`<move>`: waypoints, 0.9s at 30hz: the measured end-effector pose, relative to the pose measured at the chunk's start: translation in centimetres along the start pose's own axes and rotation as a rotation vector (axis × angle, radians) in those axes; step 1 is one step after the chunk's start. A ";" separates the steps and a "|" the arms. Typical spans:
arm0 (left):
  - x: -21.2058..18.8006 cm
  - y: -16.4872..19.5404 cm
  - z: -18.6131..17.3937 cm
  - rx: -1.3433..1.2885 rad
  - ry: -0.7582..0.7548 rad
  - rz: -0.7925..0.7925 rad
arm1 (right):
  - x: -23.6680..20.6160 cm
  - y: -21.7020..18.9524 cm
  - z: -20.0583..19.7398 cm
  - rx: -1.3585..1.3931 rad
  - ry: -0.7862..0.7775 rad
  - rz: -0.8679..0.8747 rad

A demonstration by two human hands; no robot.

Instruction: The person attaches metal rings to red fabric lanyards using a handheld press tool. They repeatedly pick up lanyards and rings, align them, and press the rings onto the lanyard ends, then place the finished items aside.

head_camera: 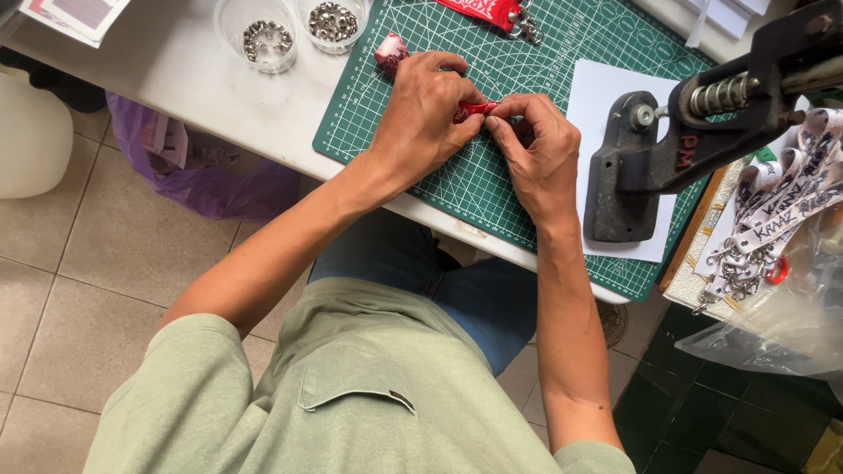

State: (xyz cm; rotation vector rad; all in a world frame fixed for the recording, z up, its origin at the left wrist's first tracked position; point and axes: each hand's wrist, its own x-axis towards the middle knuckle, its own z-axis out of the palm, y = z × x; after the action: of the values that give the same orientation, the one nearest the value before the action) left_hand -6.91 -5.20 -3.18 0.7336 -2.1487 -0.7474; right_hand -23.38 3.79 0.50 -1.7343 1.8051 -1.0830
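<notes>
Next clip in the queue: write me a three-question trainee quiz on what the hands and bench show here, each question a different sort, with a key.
1. True or false: both hands pinch the red strap over the green cutting mat.
2. Which stands on the white paper sheet? A) a sewing machine B) the black hand press C) a kettle
3. Fill in: the two clear cups near the mat's far corner hold small ______ parts.

Key: 1 true: the left hand and right hand meet on the strap. 2 B. 3 metal.
</notes>
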 end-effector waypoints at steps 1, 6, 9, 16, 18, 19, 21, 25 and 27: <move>0.0 0.0 0.1 -0.009 0.004 -0.002 | -0.1 0.0 0.0 -0.008 0.004 -0.003; 0.1 -0.1 0.2 -0.034 -0.028 -0.056 | -0.1 -0.1 0.2 -0.058 0.015 -0.016; 0.0 -0.1 0.1 -0.048 -0.019 -0.059 | 0.0 -0.3 0.3 -0.061 0.021 -0.029; -0.4 0.1 0.2 -0.009 0.020 -0.009 | 0.4 -1.2 -0.2 -0.077 -0.012 0.041; -0.5 0.2 0.1 -0.010 0.021 0.006 | 0.3 -1.2 -0.1 -0.115 -0.024 -0.078; -0.6 0.3 0.0 -0.013 0.022 0.015 | 0.3 -1.2 -0.1 -0.123 -0.023 -0.086; -0.7 0.4 0.0 0.000 0.030 0.001 | 0.2 -1.0 0.0 -0.139 -0.018 -0.099; -0.8 0.6 -0.1 0.015 0.028 -0.012 | -0.1 -0.8 0.2 -0.140 -0.003 -0.060; -0.8 0.6 -0.1 0.027 0.041 0.012 | -0.2 -0.8 0.3 -0.153 0.004 -0.040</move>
State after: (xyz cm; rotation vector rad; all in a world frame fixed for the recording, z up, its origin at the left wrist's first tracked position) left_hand -6.52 -4.25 -3.02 0.7431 -2.1279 -0.6921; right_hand -22.63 3.98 0.85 -1.8644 1.9067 -0.9874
